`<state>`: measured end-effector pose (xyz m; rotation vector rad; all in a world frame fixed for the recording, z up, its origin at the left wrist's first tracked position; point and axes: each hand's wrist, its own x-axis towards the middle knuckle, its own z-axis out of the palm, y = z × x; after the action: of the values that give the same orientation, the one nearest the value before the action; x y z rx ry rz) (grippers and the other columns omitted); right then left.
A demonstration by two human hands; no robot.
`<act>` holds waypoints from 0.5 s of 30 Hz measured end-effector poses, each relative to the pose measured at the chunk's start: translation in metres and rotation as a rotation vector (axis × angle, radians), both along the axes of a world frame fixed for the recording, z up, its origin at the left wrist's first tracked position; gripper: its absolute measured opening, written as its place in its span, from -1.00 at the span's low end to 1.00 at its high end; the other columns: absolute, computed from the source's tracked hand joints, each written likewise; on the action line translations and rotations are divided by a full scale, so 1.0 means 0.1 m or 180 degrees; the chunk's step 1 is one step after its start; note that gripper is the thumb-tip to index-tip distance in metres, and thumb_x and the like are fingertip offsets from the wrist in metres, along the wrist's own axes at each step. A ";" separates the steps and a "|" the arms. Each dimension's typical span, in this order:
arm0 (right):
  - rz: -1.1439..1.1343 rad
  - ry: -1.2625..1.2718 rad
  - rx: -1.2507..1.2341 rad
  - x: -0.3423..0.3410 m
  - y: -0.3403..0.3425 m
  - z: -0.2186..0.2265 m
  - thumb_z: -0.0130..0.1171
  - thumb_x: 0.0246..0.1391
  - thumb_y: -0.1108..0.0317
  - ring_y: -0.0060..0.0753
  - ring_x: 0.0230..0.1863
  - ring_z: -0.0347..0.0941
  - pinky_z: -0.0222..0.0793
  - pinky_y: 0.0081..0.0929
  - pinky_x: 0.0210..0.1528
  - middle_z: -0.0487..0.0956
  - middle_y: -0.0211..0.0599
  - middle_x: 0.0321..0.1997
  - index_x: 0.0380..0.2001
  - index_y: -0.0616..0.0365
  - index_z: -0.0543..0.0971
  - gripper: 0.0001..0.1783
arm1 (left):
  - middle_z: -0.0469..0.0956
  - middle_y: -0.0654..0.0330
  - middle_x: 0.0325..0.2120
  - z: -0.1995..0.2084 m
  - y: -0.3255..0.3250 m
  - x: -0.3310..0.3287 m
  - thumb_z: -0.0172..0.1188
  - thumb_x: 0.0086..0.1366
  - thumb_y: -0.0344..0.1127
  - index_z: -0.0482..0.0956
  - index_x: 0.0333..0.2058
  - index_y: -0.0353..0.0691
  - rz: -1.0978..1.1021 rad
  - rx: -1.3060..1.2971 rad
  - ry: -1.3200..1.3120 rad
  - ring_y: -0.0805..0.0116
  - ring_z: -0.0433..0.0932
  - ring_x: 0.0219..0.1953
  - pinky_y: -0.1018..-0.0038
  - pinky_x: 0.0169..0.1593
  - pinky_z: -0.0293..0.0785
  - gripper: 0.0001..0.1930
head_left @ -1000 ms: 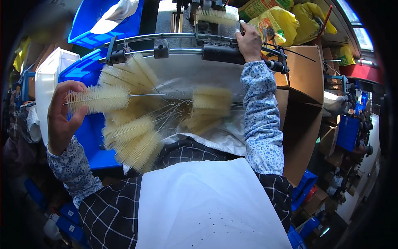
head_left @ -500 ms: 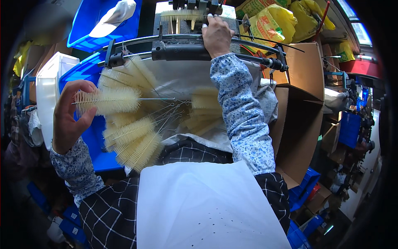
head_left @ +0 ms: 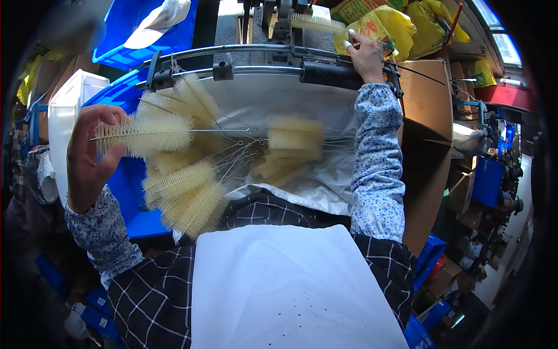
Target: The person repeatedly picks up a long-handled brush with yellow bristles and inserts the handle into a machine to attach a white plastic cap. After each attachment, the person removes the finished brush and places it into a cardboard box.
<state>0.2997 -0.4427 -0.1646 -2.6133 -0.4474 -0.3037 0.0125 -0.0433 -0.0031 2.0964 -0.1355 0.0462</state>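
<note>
My left hand [head_left: 93,154] is closed around the bristle end of a bottle brush [head_left: 154,132] with cream bristles, its wire stem pointing right. More cream bottle brushes [head_left: 195,200] fan out beneath and beside it, their looped wire stems meeting near the middle. My right hand [head_left: 368,57], with white covers on its fingertips, is pinched at the right end of another bottle brush [head_left: 317,23], up by the metal machine [head_left: 283,26]. The exact grip point on that brush is partly hidden. Below the machine's rails, a black cylinder [head_left: 330,75] sits on the nearer rod.
Another stack of brushes [head_left: 295,139] lies on white sheeting over my lap. Blue bins [head_left: 131,200] and a white bin [head_left: 75,107] stand at the left. An open cardboard box [head_left: 427,110] is at the right, with yellow bags [head_left: 386,29] behind it.
My right hand has moved right, and the brush at the machine has shifted right with it. The black cylinder has slid right along its rod. My left hand has drifted slightly left with its brush.
</note>
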 end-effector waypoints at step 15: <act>0.0968 0.2220 0.0773 -0.62 -0.71 0.97 0.09 0.03 0.15 -0.45 -0.05 0.33 0.27 -0.50 -0.02 0.45 -0.25 -0.13 0.01 0.24 0.33 -0.47 | 0.27 0.18 -0.29 -0.16 -0.43 0.34 0.06 -0.05 -0.47 0.24 -0.20 -0.23 -0.0488 -0.1038 0.0338 0.37 0.30 -0.13 0.46 -0.06 0.27 -0.63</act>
<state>0.2374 -0.5142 -0.0673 -2.1827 -0.5022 0.5988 0.0464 -0.0865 -0.0192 1.7538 -0.2095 -0.1277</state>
